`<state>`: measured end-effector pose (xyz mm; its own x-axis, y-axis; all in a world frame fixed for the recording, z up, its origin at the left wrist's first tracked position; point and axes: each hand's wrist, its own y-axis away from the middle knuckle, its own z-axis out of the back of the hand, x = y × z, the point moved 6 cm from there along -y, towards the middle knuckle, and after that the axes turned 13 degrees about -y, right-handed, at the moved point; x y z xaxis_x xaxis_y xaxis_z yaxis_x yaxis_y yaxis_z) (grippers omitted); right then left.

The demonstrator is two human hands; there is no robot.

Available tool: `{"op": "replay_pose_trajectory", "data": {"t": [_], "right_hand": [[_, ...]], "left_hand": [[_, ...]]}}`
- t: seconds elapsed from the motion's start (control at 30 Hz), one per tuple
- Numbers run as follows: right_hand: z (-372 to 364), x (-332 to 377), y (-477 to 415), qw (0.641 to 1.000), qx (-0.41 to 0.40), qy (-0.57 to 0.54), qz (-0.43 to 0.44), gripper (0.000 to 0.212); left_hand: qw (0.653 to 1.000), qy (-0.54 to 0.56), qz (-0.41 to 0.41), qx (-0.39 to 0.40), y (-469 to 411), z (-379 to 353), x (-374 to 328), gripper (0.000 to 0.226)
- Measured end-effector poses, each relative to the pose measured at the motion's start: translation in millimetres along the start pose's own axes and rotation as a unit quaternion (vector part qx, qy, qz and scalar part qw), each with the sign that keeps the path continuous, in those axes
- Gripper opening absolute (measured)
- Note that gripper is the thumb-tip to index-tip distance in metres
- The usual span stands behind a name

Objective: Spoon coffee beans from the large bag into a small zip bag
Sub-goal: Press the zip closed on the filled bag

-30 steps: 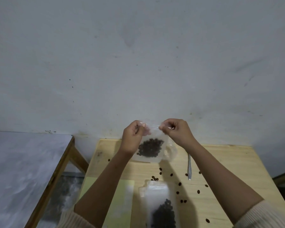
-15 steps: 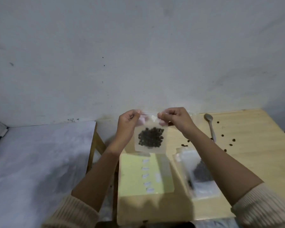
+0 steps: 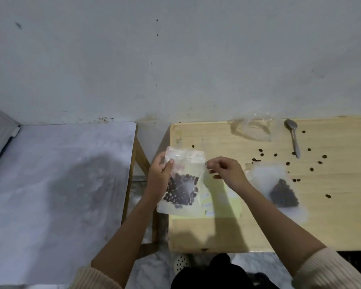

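Note:
The small zip bag (image 3: 182, 180), clear with dark coffee beans in its lower half, hangs over the left edge of the wooden table (image 3: 279, 232). My left hand (image 3: 159, 174) grips its upper left side, thumb on the front. My right hand (image 3: 225, 172) pinches the right end of the zip strip. The large frosted bag (image 3: 279, 184) lies flat on the table to the right, a dark heap of beans inside. The metal spoon (image 3: 293, 136) lies at the back of the table, bowl toward the wall.
A yellow-green sheet (image 3: 223, 203) with small white labels lies under the small bag. An empty clear bag (image 3: 251, 128) sits by the wall. Several loose beans (image 3: 310, 161) are scattered around the spoon. A grey-topped table (image 3: 56, 184) stands to the left.
The view has tilted down and left. The small bag has come lower, from wall height to just above the table's left edge. Both hands still hold its top.

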<state>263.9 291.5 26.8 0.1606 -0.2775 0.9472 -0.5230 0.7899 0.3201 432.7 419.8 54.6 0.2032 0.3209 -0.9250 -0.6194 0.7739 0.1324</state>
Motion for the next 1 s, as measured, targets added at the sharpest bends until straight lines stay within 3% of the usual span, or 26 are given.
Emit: {"op": "replay_pose_trajectory", "data": {"t": [0.13,0.27,0.37,0.53,0.7,0.87,1.0], "right_hand": [[-1.8,-27.4,-11.8,0.97,0.049,0.229,0.059,0.016],[-21.1,-31.9,-22.3,0.934,0.133,0.308,0.12,0.026],[-32.9,-34.4,-28.1,0.907,0.161,0.352,0.166,0.024],[-28.2,-38.5,-37.8,0.917,0.134,0.344,0.151,0.006],[-29.6,-38.2,-38.7,0.913,0.154,0.345,0.154,0.012],[-25.5,5.7,-32.4,0.974,0.081,0.164,0.133,0.013],[-31.9,44.0,-30.8,0.987,0.047,0.089,0.121,0.016]], "left_hand": [[0.997,-0.057,0.003,-0.045,2.7,15.5,29.2,0.032],[0.996,-0.067,0.008,-0.059,5.2,23.9,42.2,0.028],[0.996,-0.064,0.018,-0.06,4.2,28.4,49.7,0.039],[0.995,-0.061,0.032,-0.07,1.0,28.2,54.1,0.033],[0.996,-0.041,0.03,-0.069,-3.8,23.4,51.9,0.034],[0.997,-0.03,0.02,-0.064,-7.9,18.4,39.8,0.03],[0.999,0.017,0.025,-0.036,-13.6,9.9,21.9,0.032]]}}
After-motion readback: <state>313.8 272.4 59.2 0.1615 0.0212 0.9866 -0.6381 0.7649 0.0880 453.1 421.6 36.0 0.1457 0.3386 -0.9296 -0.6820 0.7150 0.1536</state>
